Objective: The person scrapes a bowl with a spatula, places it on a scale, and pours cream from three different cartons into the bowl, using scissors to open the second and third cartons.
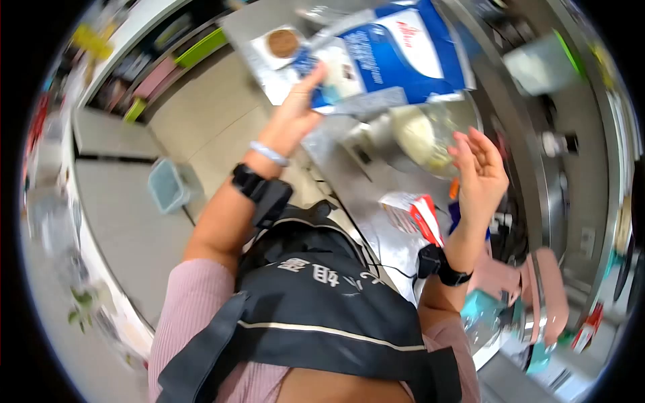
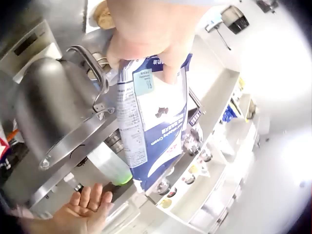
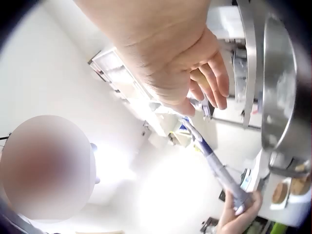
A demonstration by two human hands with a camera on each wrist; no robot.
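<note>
two bare hands are raised over the counter (image 1: 363, 208). the left hand (image 1: 299, 114) grips one end of a blue-and-white whipping cream pack (image 1: 386, 57), thumb and fingers on opposite faces, as the left wrist view shows. the right hand (image 1: 480, 178) holds nothing; its fingers are loosely bent and parted, beside the rim of a metal bowl (image 1: 383, 138) with pale contents (image 1: 423, 134). the pack stretches from the left hand's grip past the bowl, apart from the right hand; in the right wrist view it slants upward, away from the left hand. a red-and-white packet (image 1: 418, 216) lies on the counter near the bowl, on the person's side. a round brown item (image 1: 283, 43) sits on a white square beyond the left hand.
</note>
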